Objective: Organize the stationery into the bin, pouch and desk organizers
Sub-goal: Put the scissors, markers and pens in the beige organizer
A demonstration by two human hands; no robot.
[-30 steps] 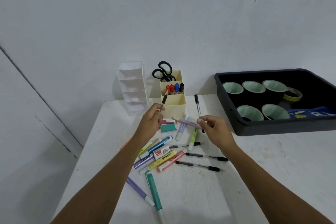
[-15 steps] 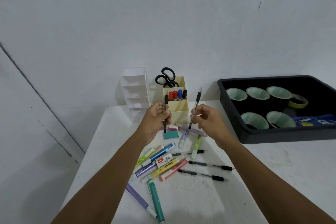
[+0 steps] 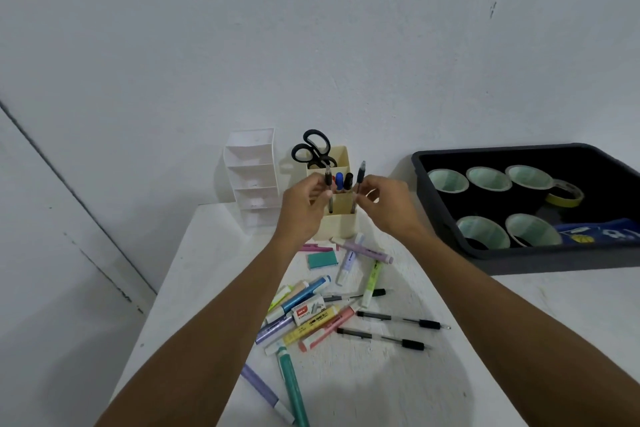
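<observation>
My left hand (image 3: 304, 206) grips a black pen (image 3: 329, 191) upright, and my right hand (image 3: 388, 206) grips a second black pen (image 3: 357, 185) upright. Both pens stand right in front of the cream desk organizer (image 3: 341, 225), which holds black scissors (image 3: 313, 149) and blue and black markers (image 3: 343, 180). A white tiered organizer (image 3: 254, 173) stands to its left. On the table lie several highlighters (image 3: 311, 326), two black pens (image 3: 398, 319), a green eraser (image 3: 322, 259) and a staples box (image 3: 308, 310).
A black bin (image 3: 512, 262) at the right holds several tape rolls (image 3: 488, 178), a yellow tape roll (image 3: 566, 194) and a blue pouch (image 3: 602, 234). The white table (image 3: 415, 392) ends at its left edge, next to the wall. A teal marker (image 3: 292, 388) lies near the front.
Both hands have risen and moved forward to the cream organizer, and each pen has turned upright, tip down, in front of its compartments.
</observation>
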